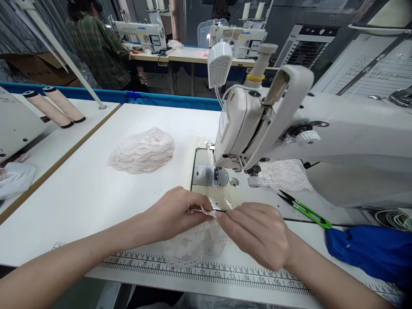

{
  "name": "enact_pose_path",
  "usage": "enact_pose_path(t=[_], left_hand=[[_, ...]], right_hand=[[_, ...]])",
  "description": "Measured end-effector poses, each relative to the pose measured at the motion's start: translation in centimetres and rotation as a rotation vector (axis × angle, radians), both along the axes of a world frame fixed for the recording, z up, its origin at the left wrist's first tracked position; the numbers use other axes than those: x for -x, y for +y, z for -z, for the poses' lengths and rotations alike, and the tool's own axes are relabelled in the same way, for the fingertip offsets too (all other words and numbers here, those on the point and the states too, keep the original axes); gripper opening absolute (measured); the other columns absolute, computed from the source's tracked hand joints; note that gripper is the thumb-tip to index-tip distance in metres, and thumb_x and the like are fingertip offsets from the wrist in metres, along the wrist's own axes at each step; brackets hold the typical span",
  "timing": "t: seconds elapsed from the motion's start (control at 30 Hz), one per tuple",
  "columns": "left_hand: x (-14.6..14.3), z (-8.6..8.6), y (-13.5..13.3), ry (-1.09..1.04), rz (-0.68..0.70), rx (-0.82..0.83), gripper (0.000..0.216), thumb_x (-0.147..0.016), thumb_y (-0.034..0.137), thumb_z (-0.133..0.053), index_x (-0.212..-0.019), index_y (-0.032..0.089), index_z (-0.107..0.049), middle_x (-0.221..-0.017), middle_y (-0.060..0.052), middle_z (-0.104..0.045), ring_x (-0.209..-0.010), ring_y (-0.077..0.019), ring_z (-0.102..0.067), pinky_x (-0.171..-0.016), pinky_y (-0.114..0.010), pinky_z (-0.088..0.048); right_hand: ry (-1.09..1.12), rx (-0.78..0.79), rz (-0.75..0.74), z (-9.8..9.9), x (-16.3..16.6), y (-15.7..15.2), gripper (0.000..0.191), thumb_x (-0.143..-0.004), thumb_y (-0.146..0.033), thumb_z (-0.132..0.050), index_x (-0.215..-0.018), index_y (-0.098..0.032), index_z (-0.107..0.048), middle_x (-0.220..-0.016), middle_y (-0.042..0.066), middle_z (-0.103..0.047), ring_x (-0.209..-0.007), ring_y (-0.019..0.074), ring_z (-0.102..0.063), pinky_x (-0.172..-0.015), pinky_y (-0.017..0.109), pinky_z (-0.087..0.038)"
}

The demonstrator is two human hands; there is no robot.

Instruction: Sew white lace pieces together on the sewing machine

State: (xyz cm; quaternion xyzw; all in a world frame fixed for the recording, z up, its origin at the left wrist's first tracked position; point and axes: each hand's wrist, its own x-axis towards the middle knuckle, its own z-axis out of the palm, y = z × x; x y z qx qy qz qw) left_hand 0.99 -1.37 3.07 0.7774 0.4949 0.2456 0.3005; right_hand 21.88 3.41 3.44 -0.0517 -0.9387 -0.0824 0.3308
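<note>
My left hand (175,212) and my right hand (257,234) meet near the front of the white table (96,193), both pinching the top edge of a white lace piece (196,244). The lace hangs down from my fingertips over the printed ruler (206,272) along the table edge. The fingers of both hands are closed on the lace. Just beyond them stands the white sewing machine (289,128), its needle and presser foot (216,175) over the metal plate.
A pile of white lace pieces (143,150) lies to the left of the machine. More lace (285,176) lies under the machine arm. Green thread snips (305,210) and blue cloth (370,251) sit at right. A person in a plaid shirt (99,47) works at a far table.
</note>
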Motion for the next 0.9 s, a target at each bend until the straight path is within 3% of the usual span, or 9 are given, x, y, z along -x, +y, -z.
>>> enact_pose_path(t=[0.07,0.13,0.2,0.27,0.4,0.5,0.6,0.77,0.9], left_hand=[[-0.1,0.1,0.1,0.054,0.005,-0.013,0.015,-0.090,0.025,-0.056,-0.084,0.022,-0.070,-0.056,0.005,-0.064,-0.043,-0.0081,-0.052,-0.044,-0.019,-0.035],[-0.2,1.0,0.3,0.177,-0.047,-0.132,0.023,-0.091,0.027,-0.052,-0.076,0.020,-0.068,-0.048,0.004,-0.057,-0.038,-0.0093,-0.047,-0.041,-0.022,-0.029],[-0.4,2.0,0.5,0.297,-0.118,-0.218,0.026,-0.090,0.030,-0.052,-0.070,0.019,-0.063,-0.043,0.004,-0.050,-0.038,-0.0116,-0.045,-0.041,-0.023,-0.024],[-0.5,2.7,0.8,0.363,-0.190,-0.219,0.016,-0.087,0.034,-0.056,-0.082,0.020,-0.061,-0.046,0.005,-0.050,-0.041,-0.0139,-0.047,-0.043,-0.024,-0.026],[-0.6,2.8,1.1,0.408,-0.216,-0.295,0.038,-0.083,0.035,-0.065,-0.114,0.018,-0.052,-0.072,0.001,-0.064,-0.061,-0.0181,-0.059,-0.063,-0.033,-0.043],[-0.7,2.5,1.0,0.451,-0.141,-0.546,0.028,-0.087,0.027,-0.062,-0.111,0.017,-0.056,-0.102,-0.006,-0.068,-0.093,-0.0240,-0.062,-0.083,-0.041,-0.041],[-1.0,2.5,0.5,0.511,-0.072,-0.747,0.015,-0.092,0.017,-0.055,-0.104,0.018,-0.063,-0.112,-0.003,-0.069,-0.099,-0.0220,-0.061,-0.088,-0.041,-0.036],[-1.3,2.5,-0.7,0.592,0.000,-0.677,0.030,-0.098,0.031,-0.045,-0.116,0.013,-0.062,-0.125,-0.007,-0.064,-0.110,-0.0242,-0.059,-0.089,-0.043,-0.033],[-1.2,2.6,-0.4,0.561,-0.007,-0.645,0.032,-0.099,0.034,-0.045,-0.119,0.015,-0.061,-0.121,-0.007,-0.067,-0.115,-0.0249,-0.058,-0.091,-0.042,-0.033]], right_hand=[[-0.024,0.339,0.083,0.5,0.2,0.1,0.018,-0.090,-0.010,-0.051,-0.079,-0.019,-0.062,-0.057,-0.003,-0.061,-0.045,0.0074,-0.050,-0.041,0.022,-0.040],[-0.050,0.643,0.154,1.1,0.5,0.4,0.018,-0.093,-0.015,-0.048,-0.079,-0.019,-0.059,-0.058,-0.004,-0.058,-0.046,0.0064,-0.049,-0.043,0.020,-0.038],[-0.058,0.823,0.213,1.6,0.8,1.0,0.016,-0.093,-0.020,-0.050,-0.080,-0.019,-0.059,-0.060,-0.004,-0.059,-0.049,0.0066,-0.052,-0.046,0.020,-0.039],[-0.076,0.896,0.290,2.1,0.9,1.7,0.014,-0.093,-0.024,-0.051,-0.083,-0.020,-0.061,-0.061,-0.004,-0.060,-0.050,0.0077,-0.052,-0.048,0.021,-0.039],[-0.140,0.885,0.428,2.7,1.1,2.6,0.017,-0.093,-0.028,-0.050,-0.087,-0.022,-0.065,-0.062,-0.003,-0.062,-0.052,0.0101,-0.054,-0.051,0.023,-0.037],[-0.144,0.826,0.519,2.8,1.3,2.8,0.016,-0.091,-0.028,-0.052,-0.084,-0.023,-0.065,-0.062,-0.003,-0.061,-0.052,0.0103,-0.053,-0.050,0.023,-0.034],[-0.147,0.799,0.571,3.0,1.4,2.9,0.017,-0.091,-0.029,-0.052,-0.084,-0.024,-0.066,-0.058,-0.004,-0.059,-0.051,0.0101,-0.052,-0.048,0.023,-0.030],[-0.157,0.681,0.584,3.5,1.0,3.1,0.022,-0.093,-0.033,-0.047,-0.091,-0.023,-0.067,-0.065,0.001,-0.063,-0.055,0.0127,-0.054,-0.048,0.025,-0.029],[-0.215,0.373,0.647,3.4,0.2,2.9,0.023,-0.092,-0.026,-0.047,-0.101,-0.022,-0.068,-0.070,0.004,-0.067,-0.047,0.0107,-0.046,-0.045,0.028,-0.020]])
